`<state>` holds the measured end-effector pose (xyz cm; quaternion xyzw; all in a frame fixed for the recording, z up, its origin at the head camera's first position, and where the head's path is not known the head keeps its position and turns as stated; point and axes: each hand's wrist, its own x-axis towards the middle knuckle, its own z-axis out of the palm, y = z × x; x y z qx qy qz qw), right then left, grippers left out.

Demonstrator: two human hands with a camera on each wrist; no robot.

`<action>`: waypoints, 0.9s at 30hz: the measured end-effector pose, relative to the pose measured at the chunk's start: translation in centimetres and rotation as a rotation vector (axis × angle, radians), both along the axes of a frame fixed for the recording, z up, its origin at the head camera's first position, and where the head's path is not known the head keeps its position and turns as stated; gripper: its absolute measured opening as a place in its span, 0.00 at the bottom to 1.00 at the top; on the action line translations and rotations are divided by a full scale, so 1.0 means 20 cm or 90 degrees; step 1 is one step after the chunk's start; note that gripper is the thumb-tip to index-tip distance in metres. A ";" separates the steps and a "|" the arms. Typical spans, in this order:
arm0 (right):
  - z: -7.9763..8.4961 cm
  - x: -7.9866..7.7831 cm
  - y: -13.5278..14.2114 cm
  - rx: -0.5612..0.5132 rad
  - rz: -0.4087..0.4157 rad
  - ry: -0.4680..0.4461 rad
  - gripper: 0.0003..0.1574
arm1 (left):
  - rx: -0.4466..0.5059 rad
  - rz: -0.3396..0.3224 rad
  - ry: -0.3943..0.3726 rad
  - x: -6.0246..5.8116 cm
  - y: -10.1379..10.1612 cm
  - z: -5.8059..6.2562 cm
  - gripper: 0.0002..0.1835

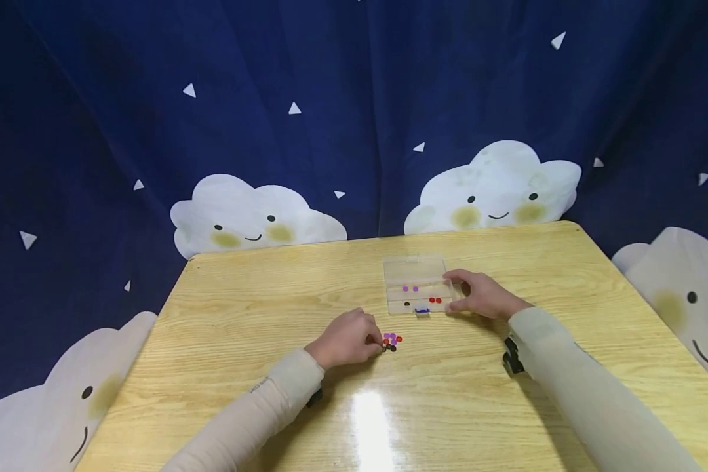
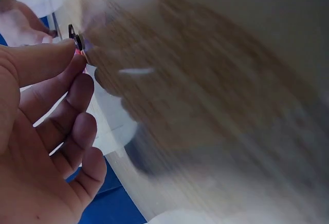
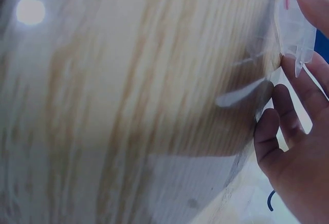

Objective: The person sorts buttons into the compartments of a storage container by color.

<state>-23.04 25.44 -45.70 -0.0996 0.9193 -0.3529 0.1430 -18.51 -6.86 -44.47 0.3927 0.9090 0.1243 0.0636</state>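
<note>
My left hand [image 1: 349,337] is at a small pile of round beads on the table, its thumb and index fingertips pinching a black bead [image 2: 78,42]. Purple beads [image 1: 393,336], red beads [image 1: 398,339] and black beads [image 1: 393,349] lie close together beside these fingertips. On the right, my right hand [image 1: 485,296] grips the right side of a clear plastic box [image 1: 396,307], thumb near the front corner and fingers farther back. The box's lid [image 1: 414,269] lies open towards the back. Inside are two purple beads [image 1: 406,288], two red beads [image 1: 432,300] and one black bead [image 1: 407,304].
A blue latch [image 1: 422,311] is on the box's front edge. Both hands work over a light wooden table [image 1: 242,314]. A dark blue curtain [image 1: 330,59] with cloud prints hangs behind the table. Bright glare [image 1: 370,426] falls on the near tabletop.
</note>
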 end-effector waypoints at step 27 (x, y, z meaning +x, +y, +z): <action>0.00 0.00 0.00 -0.003 0.001 0.000 0.48 | 0.020 -0.012 -0.044 -0.02 0.05 -0.02 0.07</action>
